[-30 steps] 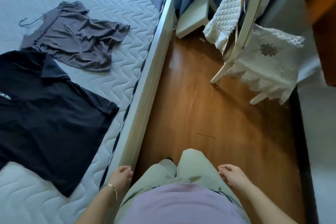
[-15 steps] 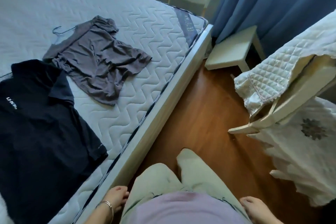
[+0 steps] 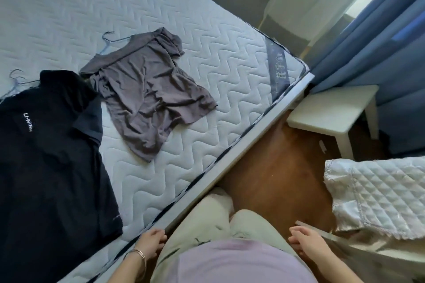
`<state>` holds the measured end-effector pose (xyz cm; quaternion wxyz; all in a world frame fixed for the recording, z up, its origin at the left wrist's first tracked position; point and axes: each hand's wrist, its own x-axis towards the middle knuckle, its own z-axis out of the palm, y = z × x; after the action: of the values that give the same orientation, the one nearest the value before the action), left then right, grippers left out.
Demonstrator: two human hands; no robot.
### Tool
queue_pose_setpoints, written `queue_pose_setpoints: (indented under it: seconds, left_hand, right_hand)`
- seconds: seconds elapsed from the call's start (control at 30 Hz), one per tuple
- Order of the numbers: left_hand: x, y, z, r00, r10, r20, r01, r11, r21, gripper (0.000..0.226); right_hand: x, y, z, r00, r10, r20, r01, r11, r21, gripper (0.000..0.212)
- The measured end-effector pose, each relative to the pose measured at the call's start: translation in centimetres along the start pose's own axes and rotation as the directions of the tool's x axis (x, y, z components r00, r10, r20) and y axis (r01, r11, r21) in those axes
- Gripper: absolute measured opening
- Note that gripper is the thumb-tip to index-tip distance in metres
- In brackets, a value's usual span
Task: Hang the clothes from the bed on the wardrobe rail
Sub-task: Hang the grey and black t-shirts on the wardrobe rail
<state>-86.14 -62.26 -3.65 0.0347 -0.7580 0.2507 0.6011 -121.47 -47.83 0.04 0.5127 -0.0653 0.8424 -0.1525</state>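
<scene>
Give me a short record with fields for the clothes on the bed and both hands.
black short-sleeved polo shirt: flat on the white quilted mattress, thin wire hanger at collar
grey crumpled T-shirt: beside it on the mattress, second wire hanger at neck
left hand: empty, at the bed edge
right hand: empty, beside the thigh

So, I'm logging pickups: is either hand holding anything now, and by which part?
Nothing is held. The left hand and right hand are empty; the grey shirt and black shirt lie untouched on the bed.
</scene>
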Motion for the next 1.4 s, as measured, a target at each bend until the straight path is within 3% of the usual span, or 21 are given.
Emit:
queue_pose_setpoints:
  seconds: [0.17,0.33,0.47,0.63,0.77,0.93,1.13,1.23,1.3,1.37,1.4]
  left_hand:
    - [-0.5,5.0,0.4,1.0,0.015,-0.011,-0.017,0.989,-0.147,0.009]
    - [-0.3,9.8,0.8,0.999,0.014,-0.044,-0.023,0.972,-0.234,0.024]
    - [-0.1,12.5,1.7,0.996,-0.053,-0.07,0.029,0.95,-0.312,0.012]
    - [0.5,18.2,2.7,0.993,-0.086,-0.081,0.038,0.882,-0.469,0.014]
    - [2.6,24.4,1.8,0.99,-0.003,-0.14,-0.067,0.868,-0.491,0.008]
    - [8.8,32.7,-1.9,0.962,0.094,-0.256,-0.211,0.851,-0.481,0.012]
    - [23.6,43.8,-8.8,0.846,0.26,-0.466,-0.393,0.894,-0.215,0.031]
    - [30.1,49.4,-11.1,0.705,0.476,-0.526,-0.501,0.859,0.106,0.039]
    - [34.1,52.2,-12.6,0.607,0.616,-0.502,-0.437,0.787,0.436,0.055]
    - [37.8,54.0,-13.9,0.606,0.641,-0.472,-0.299,0.733,0.611,0.081]
    - [39.7,54.2,-14.4,0.591,0.643,-0.487,-0.236,0.715,0.658,0.083]
  right_hand:
    - [2.4,-5.8,-2.0,0.999,-0.019,0.039,0.026,0.983,-0.184,0.014]
    - [7.2,-11.5,-3.9,0.998,-0.047,0.046,0.059,0.955,-0.291,0.012]
    - [9.8,-18.4,-3.4,0.986,-0.07,0.153,0.134,0.878,-0.459,0.012]
    - [13.0,-29.1,-2.7,0.943,-0.115,0.311,0.289,0.744,-0.603,0.014]
    - [16.5,-38.4,-1.1,0.9,-0.194,0.391,0.421,0.624,-0.658,0.022]
    - [19.2,-50.6,6.0,0.838,-0.254,0.482,0.523,0.622,-0.582,0.017]
    - [24.1,-63.5,19.2,0.695,-0.507,0.509,0.716,0.43,-0.55,0.021]
    - [26.2,-69.4,25.5,0.606,-0.616,0.503,0.779,0.331,-0.532,0.024]
    - [27.6,-73.2,29.3,0.543,-0.668,0.509,0.811,0.261,-0.523,0.026]
    - [29.0,-76.7,32.8,0.468,-0.712,0.523,0.845,0.187,-0.502,0.03]
    - [29.6,-78.5,34.5,0.429,-0.732,0.53,0.858,0.148,-0.492,0.032]
